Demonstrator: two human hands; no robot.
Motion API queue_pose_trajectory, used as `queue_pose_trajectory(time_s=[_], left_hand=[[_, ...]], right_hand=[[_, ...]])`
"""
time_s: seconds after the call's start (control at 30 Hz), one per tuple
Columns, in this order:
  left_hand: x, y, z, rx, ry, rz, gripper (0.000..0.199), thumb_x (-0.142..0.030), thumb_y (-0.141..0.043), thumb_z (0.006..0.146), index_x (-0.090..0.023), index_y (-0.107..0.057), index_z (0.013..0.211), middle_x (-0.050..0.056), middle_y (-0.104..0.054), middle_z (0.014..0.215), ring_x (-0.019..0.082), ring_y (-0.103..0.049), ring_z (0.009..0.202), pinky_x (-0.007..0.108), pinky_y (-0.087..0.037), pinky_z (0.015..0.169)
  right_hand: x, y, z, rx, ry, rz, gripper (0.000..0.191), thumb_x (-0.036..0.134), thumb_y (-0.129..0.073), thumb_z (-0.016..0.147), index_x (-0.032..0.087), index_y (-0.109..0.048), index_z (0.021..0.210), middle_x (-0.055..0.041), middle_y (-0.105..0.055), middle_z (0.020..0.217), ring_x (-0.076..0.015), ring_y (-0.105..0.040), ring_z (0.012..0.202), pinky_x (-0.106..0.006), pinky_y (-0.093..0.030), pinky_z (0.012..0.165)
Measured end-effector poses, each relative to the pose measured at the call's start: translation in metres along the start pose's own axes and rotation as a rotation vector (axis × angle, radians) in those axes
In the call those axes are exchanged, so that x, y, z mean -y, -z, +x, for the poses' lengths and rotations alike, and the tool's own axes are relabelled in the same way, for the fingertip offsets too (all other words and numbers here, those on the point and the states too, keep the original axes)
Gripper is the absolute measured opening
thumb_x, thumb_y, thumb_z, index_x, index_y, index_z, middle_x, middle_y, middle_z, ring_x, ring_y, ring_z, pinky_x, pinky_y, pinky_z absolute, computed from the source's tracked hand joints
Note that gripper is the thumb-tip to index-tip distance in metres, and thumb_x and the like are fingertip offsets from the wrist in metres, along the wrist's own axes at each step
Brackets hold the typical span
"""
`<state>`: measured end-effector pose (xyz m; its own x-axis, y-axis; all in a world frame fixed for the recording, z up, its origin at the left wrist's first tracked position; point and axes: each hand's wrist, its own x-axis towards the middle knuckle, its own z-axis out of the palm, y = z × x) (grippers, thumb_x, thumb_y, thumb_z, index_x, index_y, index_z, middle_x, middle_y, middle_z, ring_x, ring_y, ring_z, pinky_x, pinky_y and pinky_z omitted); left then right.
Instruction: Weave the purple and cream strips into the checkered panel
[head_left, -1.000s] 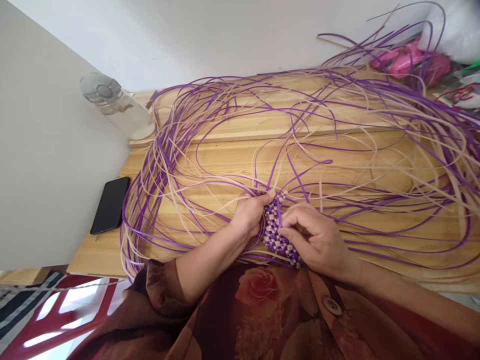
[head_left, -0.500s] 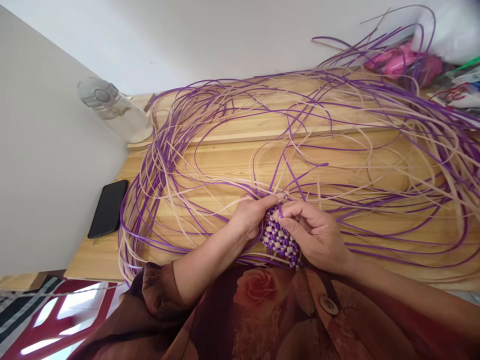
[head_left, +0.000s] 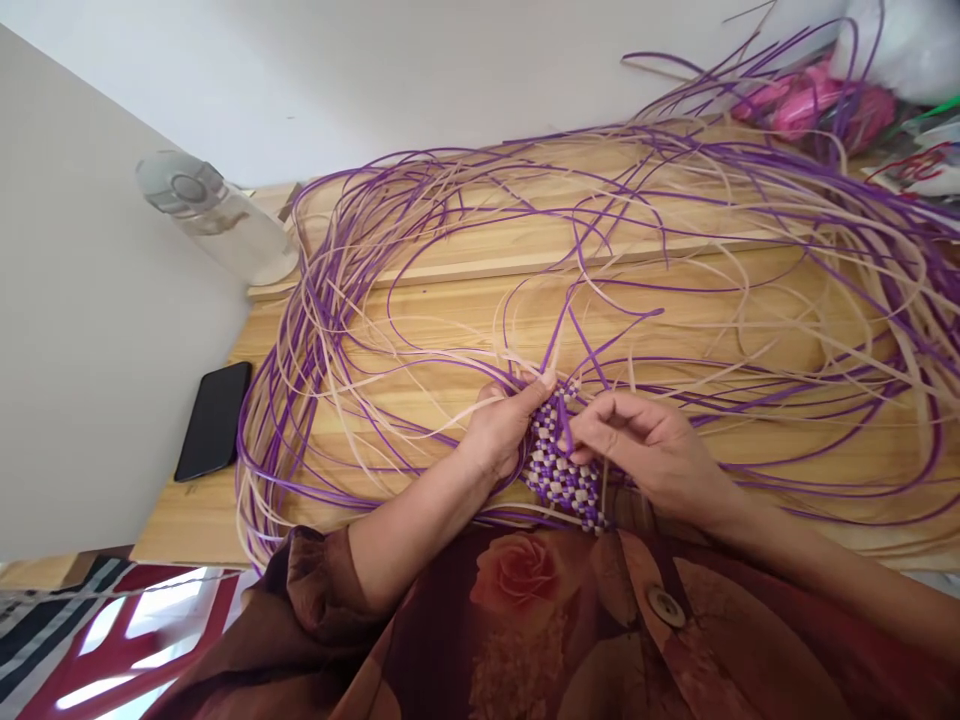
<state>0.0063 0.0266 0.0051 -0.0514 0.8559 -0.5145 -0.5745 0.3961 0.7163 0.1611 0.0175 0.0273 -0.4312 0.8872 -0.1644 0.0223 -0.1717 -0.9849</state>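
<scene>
Woven piece [head_left: 559,485]: from my remote seat I see it near the front of the desk [head_left: 450,310], at five o'clock in my view, just above the patterned shirt [head_left: 517,630]; the hours below run around it.
Left hand [head_left: 499,430]: ten o'clock, fingers clamped on the piece's upper edge, thumb on top. Should that hold slacken, I judge the checks could skew.
Right hand [head_left: 652,450]: three o'clock, fingers together on a purple strip [head_left: 565,420] lying over the weave.
Purple strip: drawn at a slant or twisted, it could, I think, crease or tighten unevenly.
Loose strands [head_left: 319,310]: arching from nine over twelve to three; with so many crossings, I'd expect a tug to risk a tangle.
Strip loop [head_left: 651,315]: one o'clock, liable to catch a neighbour.
Phone [head_left: 214,420]: nine o'clock, beside the strands; a dragged bundle could nudge it.
Bottle [head_left: 225,230]: ten o'clock, could tip if strands swept against it.
</scene>
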Motion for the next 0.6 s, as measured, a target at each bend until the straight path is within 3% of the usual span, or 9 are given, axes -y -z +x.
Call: queue_pose_trajectory(time_s=[0.13, 0.23, 0.37, 0.43, 0.53, 0.6], left_hand=[[-0.003, -0.001, -0.001, 0.156, -0.011, -0.021, 0.039, -0.039, -0.088, 0.058, -0.013, -0.069, 0.082, 0.007, -0.073, 0.079, 0.02, -0.068, 0.068, 0.033, -0.053, 0.074], [-0.005, 0.0, -0.001, 0.253, -0.001, 0.022, 0.042, -0.035, -0.088, 0.057, -0.012, -0.072, 0.088, 0.01, -0.075, 0.085, 0.022, -0.07, 0.073, 0.035, -0.053, 0.077], [-0.005, -0.001, 0.0, 0.212, -0.028, 0.054, 0.034, -0.029, -0.088, 0.056, -0.012, -0.074, 0.082, 0.01, -0.075, 0.084, 0.02, -0.069, 0.071, 0.033, -0.053, 0.076], [-0.004, -0.004, 0.0, 0.137, -0.018, 0.052, 0.032, -0.028, -0.089, 0.052, -0.012, -0.073, 0.076, 0.008, -0.074, 0.077, 0.019, -0.067, 0.065, 0.032, -0.053, 0.071], [-0.004, -0.006, 0.001, 0.04, -0.004, 0.062, 0.03, -0.025, -0.09, 0.048, -0.013, -0.071, 0.067, 0.005, -0.071, 0.066, 0.015, -0.063, 0.056, 0.029, -0.051, 0.062], [-0.004, -0.005, 0.002, 0.03, -0.014, 0.098, 0.028, -0.027, -0.089, 0.05, -0.013, -0.07, 0.066, 0.003, -0.068, 0.062, 0.011, -0.056, 0.049, 0.025, -0.045, 0.054]], right_hand=[[0.003, 0.02, 0.017, -0.154, -0.146, 0.144, 0.034, 0.047, -0.075, 0.078, 0.018, -0.058, 0.085, -0.0018, -0.066, 0.076, -0.0131, -0.068, 0.062, -0.021, -0.056, 0.052], [0.004, 0.021, 0.03, -0.16, -0.207, 0.122, 0.04, 0.049, -0.08, 0.071, 0.017, -0.059, 0.084, 0.0, -0.062, 0.071, -0.0109, -0.063, 0.051, -0.017, -0.045, 0.036], [0.007, 0.02, 0.052, -0.154, -0.121, -0.049, 0.035, 0.045, -0.076, 0.077, 0.016, -0.057, 0.072, 0.0016, -0.057, 0.057, -0.0076, -0.053, 0.04, -0.015, -0.031, 0.03], [0.01, 0.033, 0.072, -0.295, -0.117, -0.144, 0.029, 0.033, -0.073, 0.08, 0.016, -0.055, 0.066, 0.0022, -0.054, 0.051, -0.0063, -0.048, 0.036, -0.015, -0.029, 0.031], [0.019, 0.069, 0.111, -0.652, -0.098, -0.225, 0.028, 0.014, -0.069, 0.08, 0.017, -0.05, 0.06, 0.0038, -0.049, 0.048, -0.0051, -0.041, 0.034, -0.017, -0.027, 0.031], [0.026, 0.09, 0.132, -0.722, -0.063, -0.24, 0.029, 0.009, -0.065, 0.082, 0.016, -0.049, 0.059, 0.0045, -0.047, 0.048, -0.0039, -0.038, 0.035, -0.017, -0.028, 0.033]])
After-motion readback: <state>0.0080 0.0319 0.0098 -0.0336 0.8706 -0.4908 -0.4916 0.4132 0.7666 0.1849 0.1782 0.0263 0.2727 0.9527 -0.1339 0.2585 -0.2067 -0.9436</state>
